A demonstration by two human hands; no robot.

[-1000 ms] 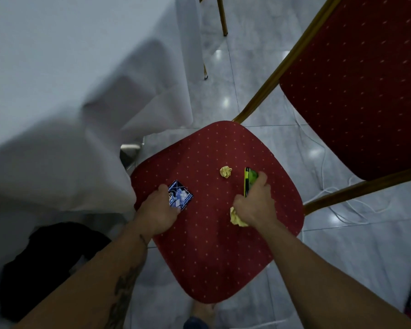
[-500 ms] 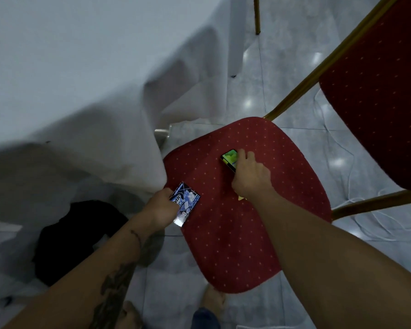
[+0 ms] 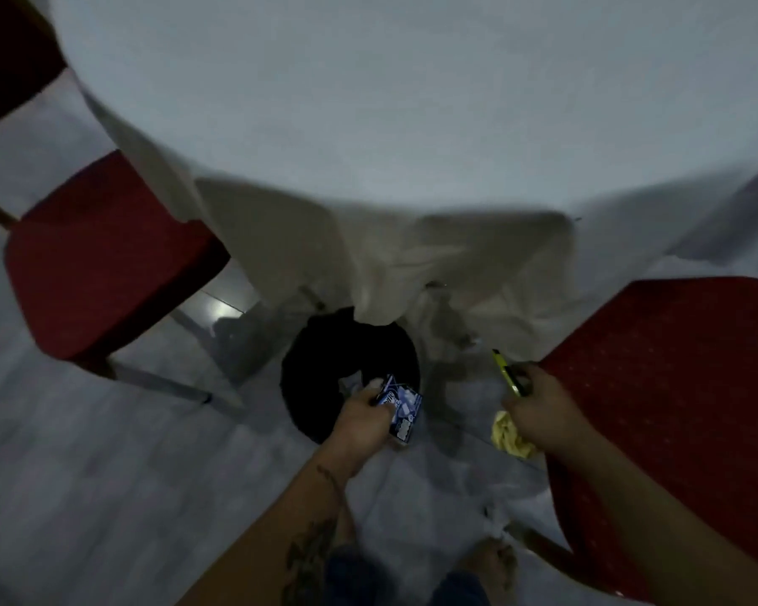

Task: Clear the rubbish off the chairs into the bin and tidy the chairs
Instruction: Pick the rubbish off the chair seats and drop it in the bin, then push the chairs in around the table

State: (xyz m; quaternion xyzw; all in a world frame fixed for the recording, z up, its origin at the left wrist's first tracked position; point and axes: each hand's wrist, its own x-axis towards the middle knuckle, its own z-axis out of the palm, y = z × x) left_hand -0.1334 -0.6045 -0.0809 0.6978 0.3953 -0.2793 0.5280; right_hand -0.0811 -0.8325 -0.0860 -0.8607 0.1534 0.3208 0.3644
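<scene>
A black bin (image 3: 324,365) stands on the floor, half under the hanging white tablecloth (image 3: 390,124). My left hand (image 3: 362,419) grips a blue and white packet (image 3: 402,406) right at the bin's near rim. My right hand (image 3: 539,408) is to the right, beside the left edge of a red dotted chair seat (image 3: 674,387). It pinches a thin yellow-green wrapper (image 3: 506,371) between the fingertips and has crumpled yellow paper (image 3: 510,437) tucked under the palm. The image is blurred.
A second red chair (image 3: 106,255) stands at the left with its seat partly under the tablecloth, and part of a red chair back (image 3: 9,50) shows top left. The floor (image 3: 106,474) is pale glossy tile. My bare foot (image 3: 491,562) is at the bottom.
The view swung left from the chair to the bin. Both hands lifted the rubbish off the seat and carried it left; the left hand now reaches the bin's rim.
</scene>
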